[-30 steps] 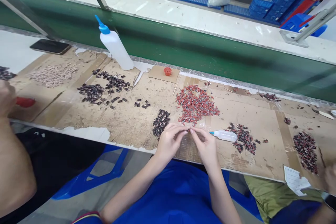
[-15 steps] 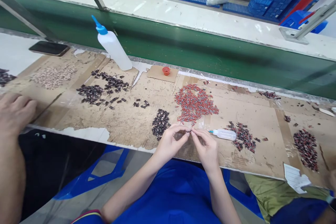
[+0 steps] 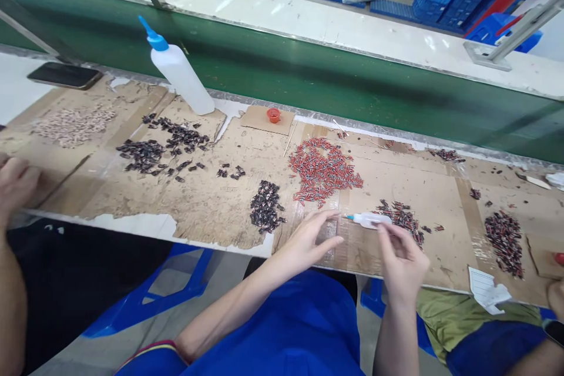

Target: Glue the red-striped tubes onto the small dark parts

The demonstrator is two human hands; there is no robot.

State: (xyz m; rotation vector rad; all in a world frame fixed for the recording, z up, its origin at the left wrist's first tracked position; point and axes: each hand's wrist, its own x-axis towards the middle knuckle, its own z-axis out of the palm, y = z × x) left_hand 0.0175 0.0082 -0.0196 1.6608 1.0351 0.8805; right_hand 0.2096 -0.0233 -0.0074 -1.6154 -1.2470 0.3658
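My left hand [image 3: 308,241] lies open with fingers spread over the cardboard mat [image 3: 211,205], just below a pile of small red parts [image 3: 324,170] and right of a small heap of black parts [image 3: 265,207]. My right hand [image 3: 400,258] is off to the right with its fingers curled together. It hovers beside a small clear squeeze bottle [image 3: 369,220] that lies on its side, and next to a pile of dark red-and-black parts [image 3: 403,217]. Whatever its fingertips hold is too small to make out.
A tall white squeeze bottle with a blue tip [image 3: 180,79], a red cap [image 3: 274,114], scattered dark parts [image 3: 163,144], a pale pile [image 3: 73,123] and a phone [image 3: 64,75] lie further back. Co-workers' hands [image 3: 15,185] [image 3: 556,294] sit at both sides. A green conveyor [image 3: 352,88] runs behind.
My hands, pinched together over one small part in front of me, have come apart. The right hand moved right toward the small bottle, and the left hand opened flat.
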